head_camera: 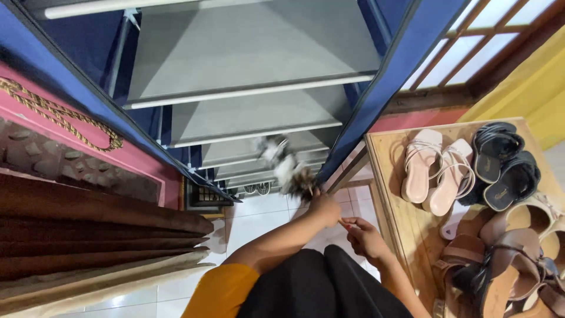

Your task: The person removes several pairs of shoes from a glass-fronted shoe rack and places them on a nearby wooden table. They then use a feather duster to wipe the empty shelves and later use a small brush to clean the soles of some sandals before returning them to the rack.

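Observation:
My left hand (324, 207) grips the handle of a feather duster (287, 166), whose white and brown feathers are blurred in front of the grey shelves (253, 88) of a blue fabric rack. My right hand (364, 234) sits just right of the left hand, fingers curled, touching the thin end of the duster's stick. Both hands hover above my black-clad lap and the white tiled floor (259, 218).
A wooden stand (391, 182) at right carries pale pink sandals (432, 168), black sandals (503, 162) and several brown sandals (506, 259). The rack's blue cover (376, 88) frames the shelves. A pink wall with a gold rope (59, 112) and brown curtain (88, 229) lie left.

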